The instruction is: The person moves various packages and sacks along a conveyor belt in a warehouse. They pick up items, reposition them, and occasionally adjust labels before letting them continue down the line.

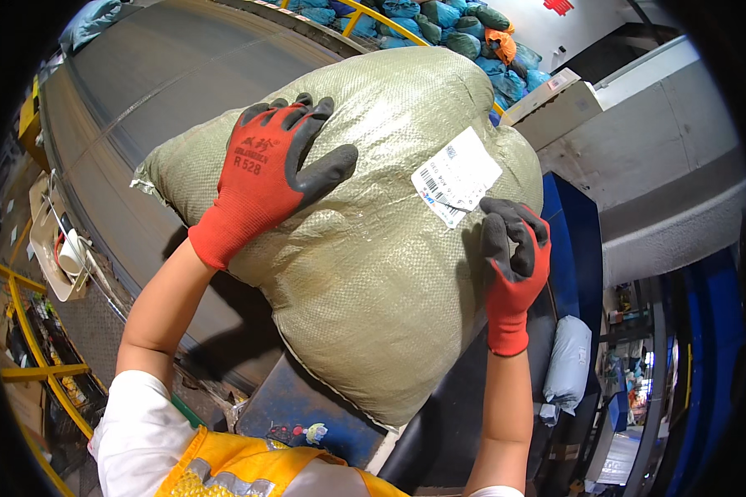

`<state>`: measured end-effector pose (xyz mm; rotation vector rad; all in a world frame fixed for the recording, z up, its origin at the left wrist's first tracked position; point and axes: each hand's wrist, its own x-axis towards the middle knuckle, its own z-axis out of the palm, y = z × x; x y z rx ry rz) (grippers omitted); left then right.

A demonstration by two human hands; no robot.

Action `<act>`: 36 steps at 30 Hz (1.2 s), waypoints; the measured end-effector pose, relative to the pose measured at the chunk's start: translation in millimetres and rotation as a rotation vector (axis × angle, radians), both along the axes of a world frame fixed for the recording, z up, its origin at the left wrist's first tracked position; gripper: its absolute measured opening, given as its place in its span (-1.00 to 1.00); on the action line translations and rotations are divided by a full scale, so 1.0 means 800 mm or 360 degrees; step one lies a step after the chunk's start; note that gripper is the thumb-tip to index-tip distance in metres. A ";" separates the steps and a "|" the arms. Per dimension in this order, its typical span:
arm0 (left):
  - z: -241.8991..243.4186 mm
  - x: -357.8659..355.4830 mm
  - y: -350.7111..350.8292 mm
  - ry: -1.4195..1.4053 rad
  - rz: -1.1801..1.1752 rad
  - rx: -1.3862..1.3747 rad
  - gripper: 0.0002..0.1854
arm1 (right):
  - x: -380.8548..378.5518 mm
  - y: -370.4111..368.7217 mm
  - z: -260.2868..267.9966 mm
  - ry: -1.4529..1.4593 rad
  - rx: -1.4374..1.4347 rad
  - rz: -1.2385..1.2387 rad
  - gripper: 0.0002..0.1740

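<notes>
A large, stuffed, pale green woven plastic sack (pixel 373 248) lies before me, spanning a conveyor belt and a blue metal surface. My left hand (pixel 270 161), in a red glove with dark grey coated fingers, rests spread on the sack's upper left. A creased white label (pixel 457 177) with barcodes and print is on the sack's right part. At the label's lower right corner is my right hand (pixel 516 248), gloved alike, with its fingers curled against the sack's side. Whether those fingers pinch the label or the fabric is unclear.
The wide grey conveyor belt (pixel 161 68) runs behind the sack. Blue and green sacks (pixel 447 25) are piled beyond a yellow rail (pixel 379 18). A grey plastic parcel (pixel 569 363) lies at right beside a dark blue panel (pixel 572 248). Yellow railing (pixel 34 348) stands at left.
</notes>
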<state>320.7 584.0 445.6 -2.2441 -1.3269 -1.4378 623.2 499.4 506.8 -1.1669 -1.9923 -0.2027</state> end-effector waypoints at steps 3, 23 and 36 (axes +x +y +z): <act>-0.001 0.012 0.001 -0.0039 -0.0313 0.0174 -0.30 | -0.038 -0.006 -0.007 0.0372 -0.0074 0.0158 -0.55; -0.004 0.079 -0.072 -0.0136 -0.1201 0.0192 -0.75 | -0.112 -0.123 -0.056 0.0954 -0.0982 0.0333 -0.44; -0.047 0.097 -0.068 0.0127 -0.1060 0.0076 -0.68 | 0.065 -0.327 -0.093 0.1422 -0.1260 -0.0837 -0.78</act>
